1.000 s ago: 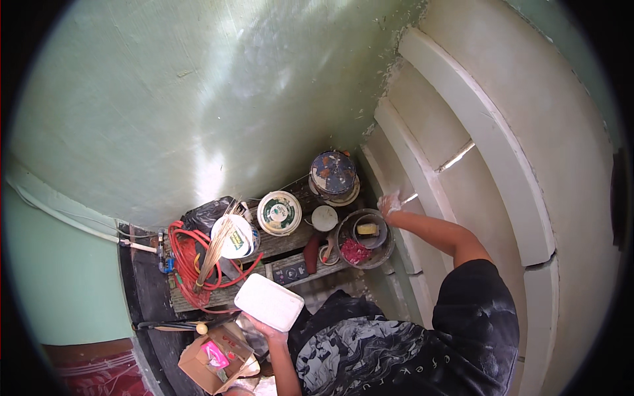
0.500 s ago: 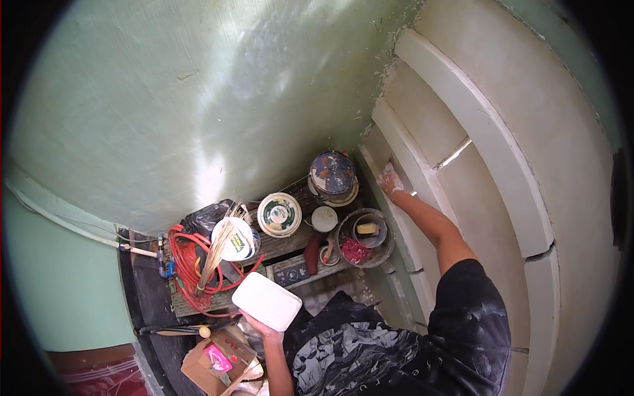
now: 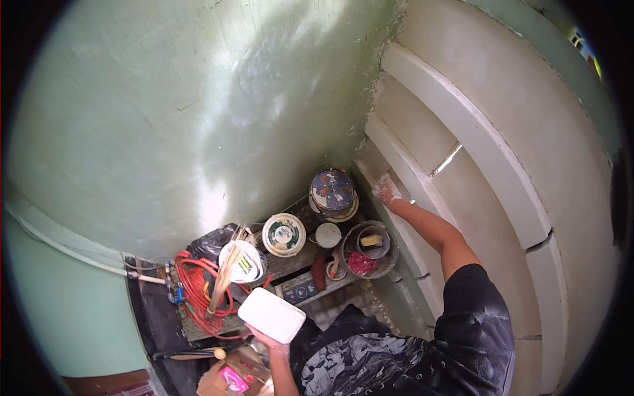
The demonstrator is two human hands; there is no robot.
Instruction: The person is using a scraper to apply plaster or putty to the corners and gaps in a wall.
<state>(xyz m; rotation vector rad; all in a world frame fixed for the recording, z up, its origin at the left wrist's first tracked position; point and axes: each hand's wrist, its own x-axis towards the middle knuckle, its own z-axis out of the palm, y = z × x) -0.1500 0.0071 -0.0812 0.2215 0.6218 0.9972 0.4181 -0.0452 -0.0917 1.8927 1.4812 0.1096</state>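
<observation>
In my left hand [image 3: 269, 340] I hold a white rectangular tub [image 3: 272, 315] with rounded corners, its pale, flat top facing up. The hand grips it from below, at its near edge. My right arm reaches out to the pale panelled wall [image 3: 422, 125] on the right. There, my right hand [image 3: 386, 190] is coated in white and rests against a recessed panel below a raised strip [image 3: 403, 148]. Its fingers look curled, and whatever they hold is hidden. Beside the wrist shows a small bright spot.
A slatted wooden bench [image 3: 290, 263] carries a paint-spattered container [image 3: 332, 191], a lidded bucket [image 3: 284, 234], a white bucket with a stick broom [image 3: 228, 274], a red hose [image 3: 191, 284] and a round basin [image 3: 389, 264]. A cardboard box [image 3: 214, 383] stands lower left. Green wall [image 3: 145, 132] rises behind.
The view has shifted, so the bench and its things sit lower and a little farther right. Both hands keep nearly the same places, the left still holding the tub.
</observation>
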